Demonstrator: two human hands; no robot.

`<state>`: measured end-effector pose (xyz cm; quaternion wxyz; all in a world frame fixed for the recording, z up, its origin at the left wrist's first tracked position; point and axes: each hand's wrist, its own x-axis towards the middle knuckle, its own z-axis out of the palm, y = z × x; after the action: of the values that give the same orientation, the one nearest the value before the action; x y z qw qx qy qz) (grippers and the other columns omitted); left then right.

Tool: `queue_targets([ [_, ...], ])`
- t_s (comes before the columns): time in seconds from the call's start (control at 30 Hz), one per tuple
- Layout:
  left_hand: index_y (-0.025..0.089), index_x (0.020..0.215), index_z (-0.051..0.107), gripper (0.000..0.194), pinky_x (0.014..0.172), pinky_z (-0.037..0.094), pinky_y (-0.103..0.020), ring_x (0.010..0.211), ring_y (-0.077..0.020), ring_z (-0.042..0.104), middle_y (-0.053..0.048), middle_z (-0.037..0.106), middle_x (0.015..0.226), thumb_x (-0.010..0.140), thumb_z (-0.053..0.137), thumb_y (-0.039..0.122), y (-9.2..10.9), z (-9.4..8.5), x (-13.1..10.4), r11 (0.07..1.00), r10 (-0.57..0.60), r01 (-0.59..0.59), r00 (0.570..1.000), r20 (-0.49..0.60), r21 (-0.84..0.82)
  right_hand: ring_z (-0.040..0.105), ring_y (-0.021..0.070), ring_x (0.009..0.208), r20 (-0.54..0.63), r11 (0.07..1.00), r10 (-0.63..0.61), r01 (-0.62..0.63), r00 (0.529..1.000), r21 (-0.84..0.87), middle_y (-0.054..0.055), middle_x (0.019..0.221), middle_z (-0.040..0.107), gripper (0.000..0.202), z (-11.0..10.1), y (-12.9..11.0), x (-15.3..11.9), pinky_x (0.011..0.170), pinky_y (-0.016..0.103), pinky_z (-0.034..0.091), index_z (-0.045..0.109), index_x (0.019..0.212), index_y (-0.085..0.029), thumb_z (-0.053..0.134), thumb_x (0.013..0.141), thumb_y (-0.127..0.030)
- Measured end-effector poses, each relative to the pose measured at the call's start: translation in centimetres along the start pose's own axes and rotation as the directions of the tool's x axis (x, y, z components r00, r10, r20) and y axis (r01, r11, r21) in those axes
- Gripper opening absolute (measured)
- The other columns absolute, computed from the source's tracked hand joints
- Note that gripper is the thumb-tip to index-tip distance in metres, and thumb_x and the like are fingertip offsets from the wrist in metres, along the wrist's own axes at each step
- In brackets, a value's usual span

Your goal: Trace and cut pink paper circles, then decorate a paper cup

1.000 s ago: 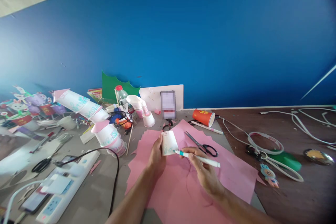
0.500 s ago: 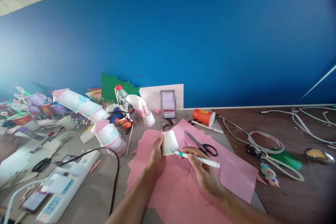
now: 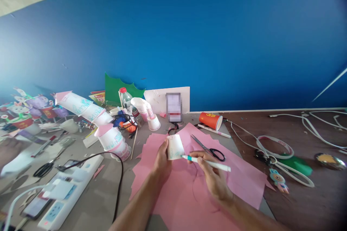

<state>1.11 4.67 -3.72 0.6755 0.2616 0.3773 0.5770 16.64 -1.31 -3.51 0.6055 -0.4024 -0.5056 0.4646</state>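
My left hand is closed around the side of a small white paper cup, which carries teal drawing low down and a small pink mark near the top. A white marker with a teal tip is pinched in my right hand. Its tip sits close by the cup's lower right edge; whether it touches, I cannot tell. Beneath both hands spreads a large pink paper sheet with jagged edges. Black-handled scissors lie on the sheet, just beyond my right hand.
Decorated paper-cup towers stand left of the sheet. A power strip and black cable lie nearer. Behind are a propped phone and a red cup. Another person's hand shows at far left; a keychain lies right.
My right hand has drawn the marker slightly right, away from the cup. My left hand and the cup stay nearly still. The other person's hand has come further into view.
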Motion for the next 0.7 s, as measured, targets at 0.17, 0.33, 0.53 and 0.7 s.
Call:
queue_targets([
  [0.17,0.014,0.094,0.068,0.042,0.074,0.048,-0.03,0.086,-0.0252,0.067,-0.006,0.072,0.082,0.078,0.067,0.053,0.2,0.4,-0.1,1.0,-0.003,0.003,1.0,0.018,0.001,0.063,0.0203,0.077,0.032,0.999,-0.023,0.023,0.999,-0.021,0.004,0.081,0.069,0.033,0.1,-0.5,0.1,0.068,0.031,0.051,0.072,0.092,-0.024,0.054,0.093,-0.052],
  [0.33,0.014,0.083,0.067,0.042,0.072,0.048,-0.03,0.079,-0.0239,0.066,-0.004,0.069,0.07,0.075,0.069,0.055,0.5,0.7,-0.4,0.998,0.032,-0.031,0.999,-0.018,0.047,0.062,0.0192,0.071,-0.001,0.999,-0.003,0.003,1.0,-0.054,0.004,0.079,0.069,0.034,0.2,-0.8,0.4,0.066,0.03,0.051,0.071,0.091,-0.023,0.053,0.093,-0.052],
  [0.53,0.015,0.082,0.065,0.037,0.074,0.049,-0.031,0.083,-0.0251,0.067,-0.006,0.071,0.078,0.079,0.068,0.052,0.7,0.9,-0.9,0.994,0.088,-0.087,0.996,-0.009,0.065,0.066,0.0216,0.088,-0.141,1.0,0.019,-0.016,0.99,0.023,0.003,0.087,0.072,0.028,0.1,0.1,0.7,0.081,0.033,0.052,0.071,0.09,-0.024,0.058,0.091,-0.05],
  [0.7,0.015,0.084,0.065,0.038,0.076,0.049,-0.032,0.085,-0.0259,0.068,-0.007,0.072,0.081,0.079,0.067,0.052,0.5,0.6,-0.5,0.999,0.044,-0.044,0.999,-0.002,0.03,0.068,0.0242,0.095,-0.111,0.994,0.071,-0.061,0.991,0.09,0.005,0.102,0.072,0.028,0.0,1.0,0.3,0.083,0.037,0.055,0.069,0.1,-0.025,0.059,0.091,-0.049],
])
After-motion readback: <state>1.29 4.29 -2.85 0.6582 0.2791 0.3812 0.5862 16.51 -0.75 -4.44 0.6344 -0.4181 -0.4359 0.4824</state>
